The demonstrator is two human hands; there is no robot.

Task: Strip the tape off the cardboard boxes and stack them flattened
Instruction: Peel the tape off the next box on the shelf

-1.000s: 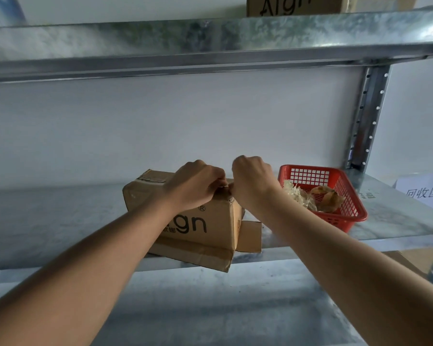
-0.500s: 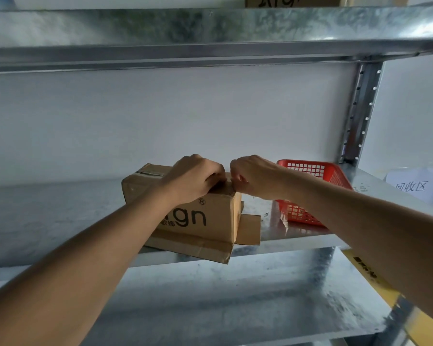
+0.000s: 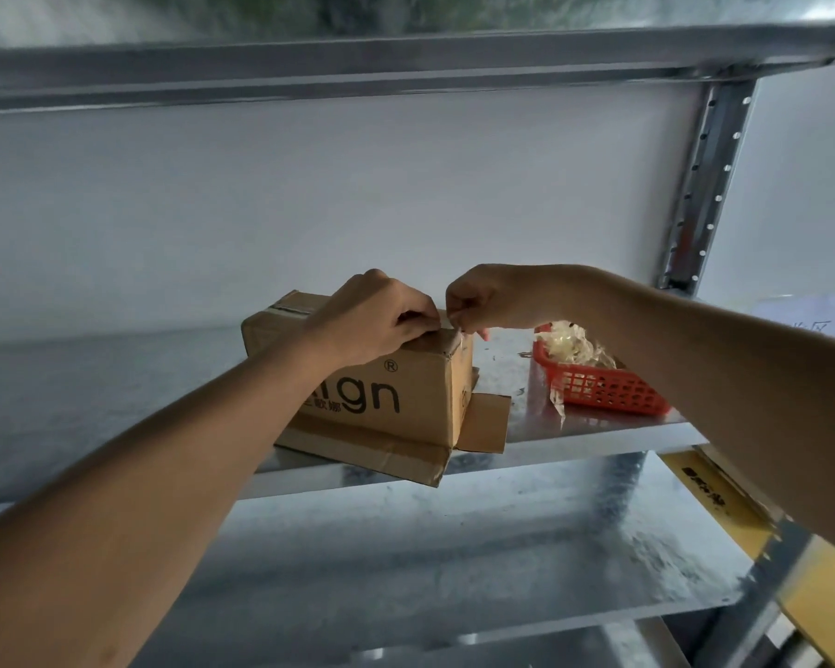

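A brown cardboard box with black lettering stands on the middle metal shelf, its lower flaps spread flat under it. My left hand lies on the box's top right edge with curled fingers pressing down there. My right hand is just right of it, pinching a clear strip of tape that lifts off the box's top right corner.
A red plastic basket holding crumpled clear tape sits on the same shelf to the right. A steel upright stands behind it. Another shelf runs overhead, and a lower shelf lies below. Yellow cardboard shows at lower right.
My right hand has pulled slightly right and up from the box corner, drawing tape free. The view shifted, so the basket's contents show again. My left hand stays on the box.
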